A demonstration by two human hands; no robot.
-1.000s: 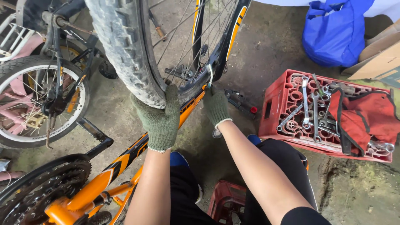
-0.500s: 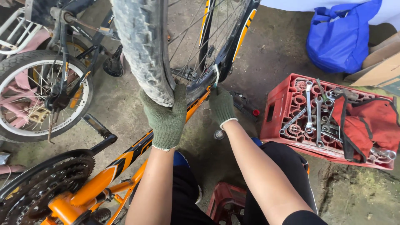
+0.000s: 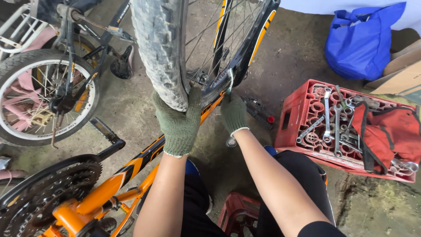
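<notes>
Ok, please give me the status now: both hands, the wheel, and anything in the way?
Left hand gloved, gripping the knobby tyre. Right hand gloved, holding a wrench near the wheel hub. Orange bike frame lies beneath; nothing blocking.

Knit cloth gloves (image 3: 180, 125), knobbly rubber tyre (image 3: 160, 48), metal spanners (image 3: 328, 118).

Stained concrete floor (image 3: 302, 57) — red crate (image 3: 302, 115), blue bag (image 3: 362, 41), cardboard (image 3: 401, 81) beside.
</notes>
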